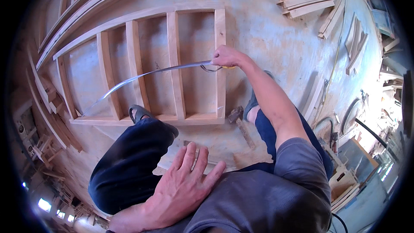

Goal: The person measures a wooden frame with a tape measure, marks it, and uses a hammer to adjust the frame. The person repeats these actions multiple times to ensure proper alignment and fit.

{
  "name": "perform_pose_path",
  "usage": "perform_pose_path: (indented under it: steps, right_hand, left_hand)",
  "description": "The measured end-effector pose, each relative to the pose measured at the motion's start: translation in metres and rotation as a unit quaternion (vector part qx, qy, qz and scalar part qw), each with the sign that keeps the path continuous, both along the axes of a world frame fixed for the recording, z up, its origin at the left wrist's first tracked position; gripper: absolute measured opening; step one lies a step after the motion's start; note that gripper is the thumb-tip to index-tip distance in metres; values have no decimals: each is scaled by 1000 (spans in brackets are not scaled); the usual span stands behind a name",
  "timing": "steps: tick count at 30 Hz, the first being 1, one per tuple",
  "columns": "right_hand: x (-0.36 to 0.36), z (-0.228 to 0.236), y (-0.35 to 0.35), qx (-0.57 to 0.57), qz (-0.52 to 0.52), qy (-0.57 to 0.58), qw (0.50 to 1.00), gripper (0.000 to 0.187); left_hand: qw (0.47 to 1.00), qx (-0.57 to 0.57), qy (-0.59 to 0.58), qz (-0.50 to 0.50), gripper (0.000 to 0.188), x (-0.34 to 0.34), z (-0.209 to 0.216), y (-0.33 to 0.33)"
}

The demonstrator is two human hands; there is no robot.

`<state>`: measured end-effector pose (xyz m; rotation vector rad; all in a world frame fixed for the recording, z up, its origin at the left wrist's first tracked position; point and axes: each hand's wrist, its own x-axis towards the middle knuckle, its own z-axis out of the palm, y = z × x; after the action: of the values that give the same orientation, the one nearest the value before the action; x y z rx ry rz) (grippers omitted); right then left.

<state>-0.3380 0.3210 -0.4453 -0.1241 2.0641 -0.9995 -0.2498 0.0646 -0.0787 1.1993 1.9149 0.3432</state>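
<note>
A wooden frame point(173, 60) with several crosspieces lies flat on the floor in front of me. Over its right end, my right hand point(226, 56) is closed around a tape measure, whose yellow edge shows below the fingers. The silvery tape blade point(138, 77) runs out from that hand in a bowed line across the crosspieces to the frame's near left corner. My left hand point(183, 183) hovers near my body, its fingers spread and holding nothing. A hammer point(236, 115) rests on the floor just off the frame's near right corner, between my feet.
My left foot point(140, 113) is at the frame's near rail, my right foot point(251, 103) beyond the hammer. Long boards point(86, 21) stand stacked at the far left. Cut wood pieces point(306, 3) lie in piles at the far right. A yellow cord point(331, 77) crosses the right floor.
</note>
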Motion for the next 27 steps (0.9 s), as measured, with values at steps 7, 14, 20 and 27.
perform_pose_path:
  steps: [7, 14, 20, 27]
  right_hand:
    - [93, 3, 40, 52, -213, 2, 976, 28]
    - [176, -49, 96, 95, -433, 58, 895, 42]
    - [210, -18, 14, 335, -441, 394, 734, 41]
    - [366, -29, -81, 299, -470, 154, 816, 37]
  left_hand:
    - [1000, -19, -3, -7, 42, 46, -6, -23]
    - [998, -63, 21, 18, 53, 78, -54, -48]
    - [959, -120, -121, 226, 64, 95, -167, -78]
    - [840, -149, 31, 520, 104, 65, -328, -54]
